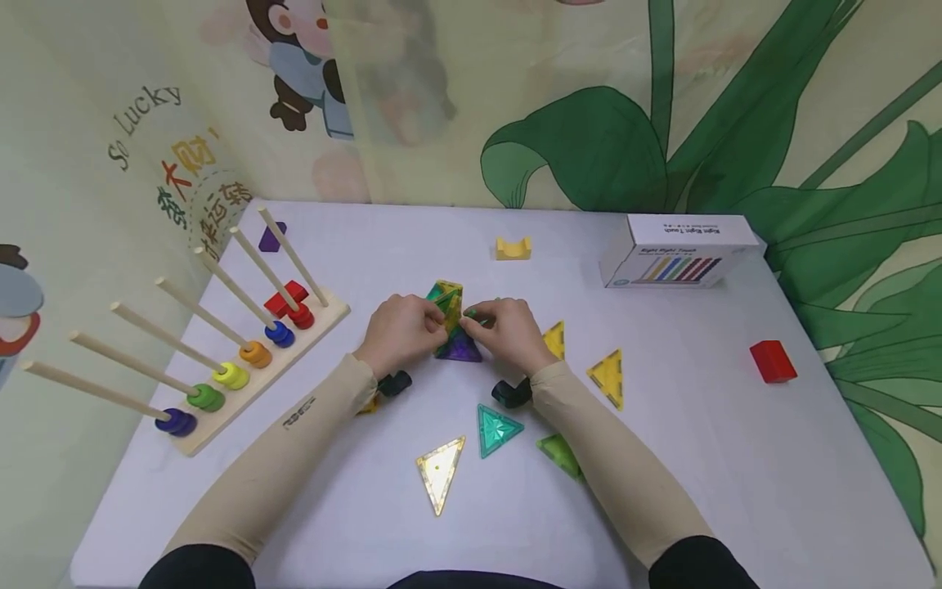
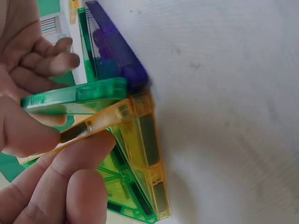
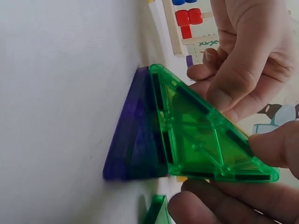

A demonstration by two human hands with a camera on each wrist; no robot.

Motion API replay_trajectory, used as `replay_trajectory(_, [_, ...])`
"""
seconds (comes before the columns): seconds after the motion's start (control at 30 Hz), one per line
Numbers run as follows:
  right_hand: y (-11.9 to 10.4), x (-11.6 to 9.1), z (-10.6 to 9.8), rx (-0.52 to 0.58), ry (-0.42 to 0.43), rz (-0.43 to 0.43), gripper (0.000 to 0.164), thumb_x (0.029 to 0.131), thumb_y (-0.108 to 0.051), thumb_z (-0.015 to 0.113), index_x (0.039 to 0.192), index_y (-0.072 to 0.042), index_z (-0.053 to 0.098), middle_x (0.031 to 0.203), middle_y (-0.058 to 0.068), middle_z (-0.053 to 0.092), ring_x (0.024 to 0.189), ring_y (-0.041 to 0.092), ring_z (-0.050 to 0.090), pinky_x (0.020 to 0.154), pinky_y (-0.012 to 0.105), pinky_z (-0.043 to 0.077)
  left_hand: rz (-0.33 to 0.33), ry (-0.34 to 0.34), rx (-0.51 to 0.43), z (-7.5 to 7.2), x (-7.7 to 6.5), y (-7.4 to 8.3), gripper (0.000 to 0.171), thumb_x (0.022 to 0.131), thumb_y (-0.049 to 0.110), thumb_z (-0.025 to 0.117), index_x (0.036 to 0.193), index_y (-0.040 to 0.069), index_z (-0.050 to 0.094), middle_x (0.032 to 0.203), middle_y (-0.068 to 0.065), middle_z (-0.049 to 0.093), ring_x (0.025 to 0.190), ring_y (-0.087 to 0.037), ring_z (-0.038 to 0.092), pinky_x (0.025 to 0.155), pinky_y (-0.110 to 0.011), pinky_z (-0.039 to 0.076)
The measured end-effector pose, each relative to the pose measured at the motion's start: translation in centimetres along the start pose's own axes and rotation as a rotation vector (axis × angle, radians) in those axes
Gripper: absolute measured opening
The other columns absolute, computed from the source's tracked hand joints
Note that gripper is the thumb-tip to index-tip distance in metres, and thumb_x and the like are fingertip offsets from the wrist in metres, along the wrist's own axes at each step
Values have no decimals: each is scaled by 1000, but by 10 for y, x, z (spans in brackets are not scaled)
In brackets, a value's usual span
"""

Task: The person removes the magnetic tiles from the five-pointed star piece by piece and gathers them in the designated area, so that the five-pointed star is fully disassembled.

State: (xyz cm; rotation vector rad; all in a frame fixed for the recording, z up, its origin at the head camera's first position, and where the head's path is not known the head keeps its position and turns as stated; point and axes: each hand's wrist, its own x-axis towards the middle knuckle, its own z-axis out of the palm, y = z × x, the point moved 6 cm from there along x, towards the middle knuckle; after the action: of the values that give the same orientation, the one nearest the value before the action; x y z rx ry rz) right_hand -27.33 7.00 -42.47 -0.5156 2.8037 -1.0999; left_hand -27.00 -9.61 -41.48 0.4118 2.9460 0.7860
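A small standing cluster of see-through triangular magnetic tiles is between my two hands at mid-table. My left hand [image 1: 401,334] pinches an orange-yellow tile [image 2: 105,117] between thumb and fingers. On the other side, my right hand [image 1: 513,334] holds a green tile [image 3: 196,135] by its outer corner, thumb on one edge and fingers beneath. A purple tile [image 3: 133,135] meets the green one along an edge close to the tabletop. Also in the left wrist view, a teal-green tile edge [image 2: 77,95] lies beside the orange-yellow one. Fingers partly hide the cluster in the head view.
Loose tiles lie nearer me: pale yellow [image 1: 440,474], teal [image 1: 498,430], lime green [image 1: 559,455] and yellow [image 1: 607,378]. A wooden peg rack [image 1: 257,384] with coloured beads stands left. A white box [image 1: 680,254], yellow block [image 1: 513,249] and red block [image 1: 773,361] sit farther out.
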Motion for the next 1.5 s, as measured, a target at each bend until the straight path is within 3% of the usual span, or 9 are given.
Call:
replay_trajectory(0.17, [3, -6, -2, 4, -17, -20, 30, 101, -32, 68, 120, -10, 78, 106, 7, 81, 77, 16, 64, 69, 28, 48, -12, -7, -1, -2, 1, -2, 25, 85, 21, 69, 102, 7, 81, 86, -3, 80, 73, -16, 73, 67, -32, 58])
replay_trajectory(0.4, [7, -18, -1, -11, -40, -30, 30, 101, -29, 68, 122, -10, 78, 84, 3, 77, 68, 11, 56, 66, 26, 45, -33, -20, 14, 2, -1, 0, 25, 86, 22, 69, 104, 7, 80, 89, -4, 81, 78, -17, 75, 70, -34, 60])
replay_trajectory(0.8, [8, -30, -3, 23, -74, -91, 28, 101, -28, 69, 119, -9, 79, 85, 2, 78, 67, 10, 54, 61, 24, 42, 7, 45, 97, 1, -1, 7, 21, 86, 24, 75, 100, 9, 81, 85, -3, 81, 75, -17, 75, 64, -33, 59])
replay_trajectory(1.0, [13, -34, -7, 67, -83, -68, 27, 101, -29, 68, 118, -11, 79, 98, 5, 81, 74, 11, 62, 66, 25, 48, -17, 43, 81, -2, -3, 3, 22, 89, 26, 71, 103, 12, 80, 90, -1, 81, 78, -17, 75, 65, -32, 58])
replay_trajectory(1.1, [13, -36, -11, 93, -79, -49, 28, 102, -31, 68, 118, -11, 79, 98, 5, 82, 80, 13, 69, 70, 28, 53, -9, 101, 58, -8, -8, 2, 21, 92, 30, 70, 102, 14, 81, 90, 1, 81, 76, -17, 74, 61, -30, 55])
replay_trajectory(1.2, [12, -38, -15, 132, -77, -7, 28, 102, -32, 68, 118, -13, 80, 96, 5, 82, 86, 16, 73, 74, 30, 55, 20, 140, -18, -14, -17, 3, 32, 99, 44, 65, 101, 16, 80, 85, 2, 78, 74, -16, 70, 62, -30, 51])
replay_trajectory(1.33, [11, -41, -24, 203, -51, 25, 26, 102, -32, 68, 115, -14, 81, 97, 7, 82, 89, 19, 76, 78, 33, 55, 73, 65, -126, -11, -29, 7, 39, 95, 54, 70, 105, 17, 80, 83, 5, 74, 77, -15, 61, 68, -30, 47])
replay_trajectory(1.5, [16, -46, -32, 342, 4, 62, 30, 103, -33, 66, 108, -9, 82, 90, 10, 81, 85, 23, 76, 82, 42, 58, 179, -22, -146, -2, -36, 13, 24, 86, 27, 85, 99, 10, 76, 82, 1, 75, 72, -11, 59, 64, -24, 47])
